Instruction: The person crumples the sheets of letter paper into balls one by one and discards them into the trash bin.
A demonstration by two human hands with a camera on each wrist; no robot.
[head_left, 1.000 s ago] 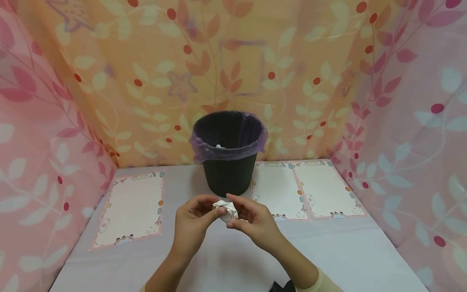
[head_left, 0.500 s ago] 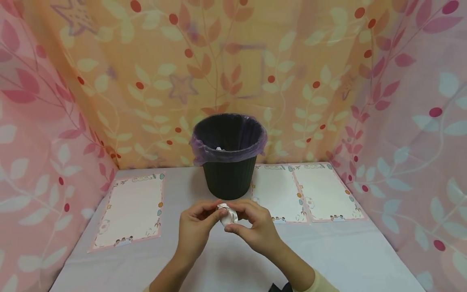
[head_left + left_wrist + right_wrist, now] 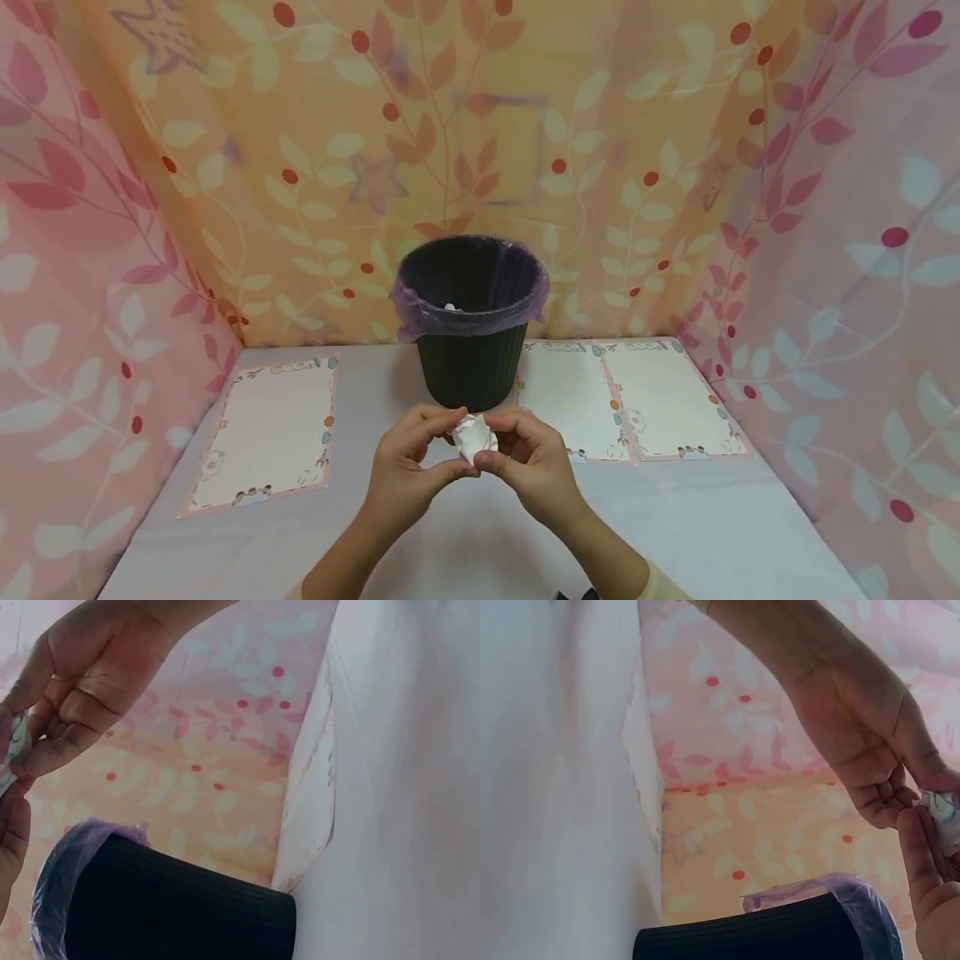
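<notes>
In the head view, a crumpled paper ball (image 3: 474,437) sits between both hands, raised above the table in front of the bin. My left hand (image 3: 411,462) pinches its left side with fingers and thumb. My right hand (image 3: 534,467) grips the right side the same way. Across in the left wrist view, the right hand (image 3: 94,671) has curled fingers against the paper ball (image 3: 19,746), which is cut off by the frame edge. The right wrist view shows the left hand (image 3: 859,731) holding the paper ball (image 3: 943,814), where a bit of coloured print shows.
A dark bin (image 3: 472,367) with a purple liner (image 3: 468,323) stands at the back; something white shows inside. One bordered sheet (image 3: 262,433) lies left, two more sheets (image 3: 573,400) lie right. Patterned curtains (image 3: 480,125) enclose the table (image 3: 480,542). A black object (image 3: 588,594) peeks in below.
The hands have turned the paper ball and pressed it rounder; its face now looks smoother. Left thumb has shifted from the ball's front to beneath it. The view has tilted slightly.
</notes>
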